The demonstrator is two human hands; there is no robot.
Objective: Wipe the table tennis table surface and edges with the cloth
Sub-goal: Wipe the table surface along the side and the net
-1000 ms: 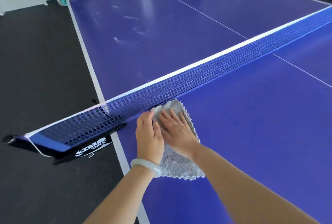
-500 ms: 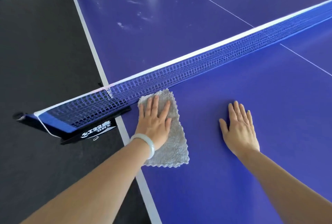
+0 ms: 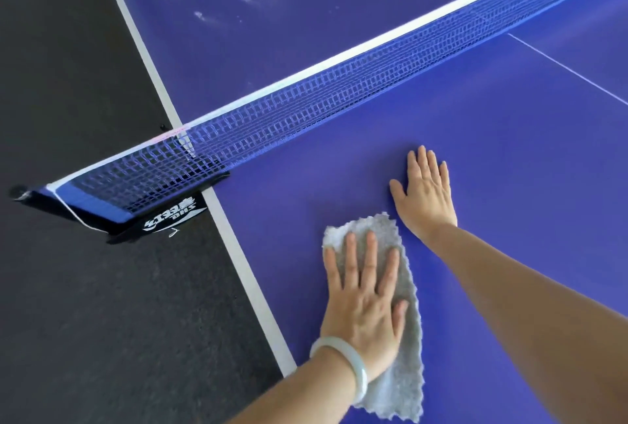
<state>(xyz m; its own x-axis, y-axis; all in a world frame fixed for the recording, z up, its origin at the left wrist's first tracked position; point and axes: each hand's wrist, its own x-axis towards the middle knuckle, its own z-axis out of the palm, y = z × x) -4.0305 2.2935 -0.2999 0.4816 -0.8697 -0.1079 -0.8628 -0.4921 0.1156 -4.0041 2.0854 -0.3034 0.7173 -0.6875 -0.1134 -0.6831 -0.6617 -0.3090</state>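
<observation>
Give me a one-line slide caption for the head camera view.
Left hand presses a grey cloth flat on the blue table, right hand flat beside it, net ahead.

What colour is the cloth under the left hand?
Light grey fluffy cloth, shown clearly in the head view.

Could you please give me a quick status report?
Left hand flat, pressing fluffy grey cloth on blue table tennis table. Right hand flat on bare surface beside it. Blue mesh net ahead, not touched.
</observation>
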